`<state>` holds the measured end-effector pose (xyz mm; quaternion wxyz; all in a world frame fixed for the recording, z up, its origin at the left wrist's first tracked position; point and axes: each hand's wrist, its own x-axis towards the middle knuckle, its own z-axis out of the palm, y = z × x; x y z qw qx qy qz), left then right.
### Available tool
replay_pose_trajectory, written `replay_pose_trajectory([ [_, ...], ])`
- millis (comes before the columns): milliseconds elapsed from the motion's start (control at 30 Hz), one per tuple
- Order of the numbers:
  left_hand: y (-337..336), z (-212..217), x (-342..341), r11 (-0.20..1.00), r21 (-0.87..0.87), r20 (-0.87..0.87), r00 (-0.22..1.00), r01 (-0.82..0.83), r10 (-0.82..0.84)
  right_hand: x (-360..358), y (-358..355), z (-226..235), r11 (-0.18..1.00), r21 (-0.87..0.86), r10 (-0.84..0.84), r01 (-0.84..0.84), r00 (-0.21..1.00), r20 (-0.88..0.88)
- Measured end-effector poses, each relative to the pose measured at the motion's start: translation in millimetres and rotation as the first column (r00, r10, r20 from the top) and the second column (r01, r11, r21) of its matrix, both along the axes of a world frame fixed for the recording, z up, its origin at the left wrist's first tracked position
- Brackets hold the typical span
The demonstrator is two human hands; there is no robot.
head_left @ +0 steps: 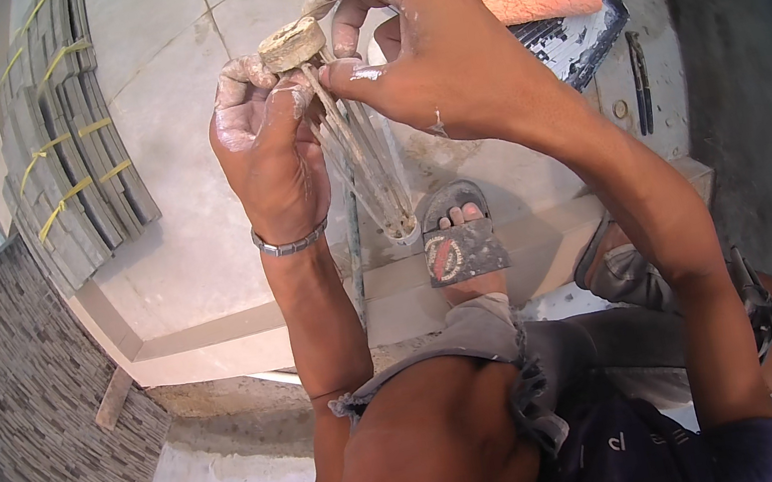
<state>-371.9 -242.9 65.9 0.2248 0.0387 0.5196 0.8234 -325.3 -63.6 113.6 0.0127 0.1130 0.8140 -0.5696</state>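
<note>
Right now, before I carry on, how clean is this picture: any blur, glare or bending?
Head view: left hand, right hand and round disc look fairly sharp; the see-through bundle below partly blends into the floor. Head view: floor bright, far right side darker. Head view: the step looks bowed, and black fisheye vignetting hides the corners.

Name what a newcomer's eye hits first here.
Probably the bright orange roller at upper right, over the dark-edged tray. Next, at upper centre, the round beige piece held in the whitish-smeared left hand, with the right hand close beside it and thin strands showing below. Then the grey strips at upper left, bundled with yellow bands.
</note>
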Motion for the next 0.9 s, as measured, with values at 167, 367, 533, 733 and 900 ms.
replay_pose_trajectory([
  [167, 9, 6, -2, 0.985, -0.171, -0.152, 0.988, 0.01, -0.036, 13, -9, -25, 0.952, 0.262, -0.043, 0.158, 0.916, -0.399],
  [367, 10, 19, -3, 0.968, -0.251, -0.149, 0.988, -0.009, -0.03, 13, 14, -16, 0.962, 0.27, 0.136, -0.044, 0.933, -0.332],
  [533, 15, 15, -6, 0.99, -0.139, -0.075, 0.997, -0.025, 0.014, 4, 29, -26, 0.958, 0.27, 0.206, -0.101, 0.894, -0.397],
  [733, 19, 15, -3, 0.999, -0.025, -0.133, 0.99, 0.035, -0.038, 0, 12, -29, 0.969, 0.23, 0.024, 0.088, 0.894, -0.447],
  [900, 18, 11, -7, 0.994, -0.096, -0.16, 0.985, 0.053, -0.068, 3, 32, -17, 0.971, 0.237, 0.092, -0.011, 0.939, -0.332],
])
